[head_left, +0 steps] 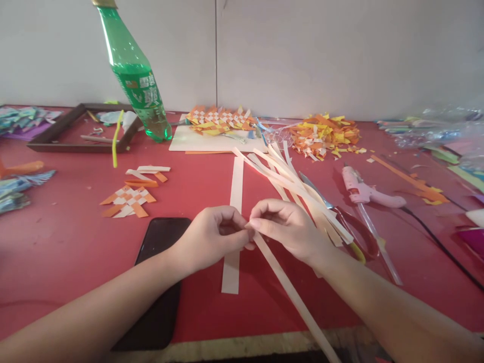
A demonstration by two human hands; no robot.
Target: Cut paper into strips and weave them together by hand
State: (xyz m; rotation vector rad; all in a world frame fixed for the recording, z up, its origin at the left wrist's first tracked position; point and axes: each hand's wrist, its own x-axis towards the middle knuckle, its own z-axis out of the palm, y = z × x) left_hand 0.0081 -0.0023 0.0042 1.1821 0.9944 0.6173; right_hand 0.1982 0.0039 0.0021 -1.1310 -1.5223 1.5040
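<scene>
Paper strip [293, 295] between my fingertips: its upper end is pinched where my two hands meet, and if I take that meeting point as the middle of a clock, the rest slants away toward 5 o'clock and past the table edge [272, 337]. My left hand [212, 237] nips the tip between thumb and forefinger; my right hand [291, 229] pinches just beside it, with both thumbs and forefingers closed narrow on the paper. How the other fingertips sit beneath, I cannot tell.

I judge it nearly weightless, springy along its length but easy to crease or tear, and not very slippery. A light grip right at the end should suit it best, since squeezing farther down could kink it.

Below my hands a flat strip [237, 181] lies on the red table [204, 317], running from 12 to 6 o'clock. Loose strips [295, 187] fan out at 2, over the scissors [357, 234] near 3. My phone [157, 325] lies at 8, partly under my left forearm.
</scene>
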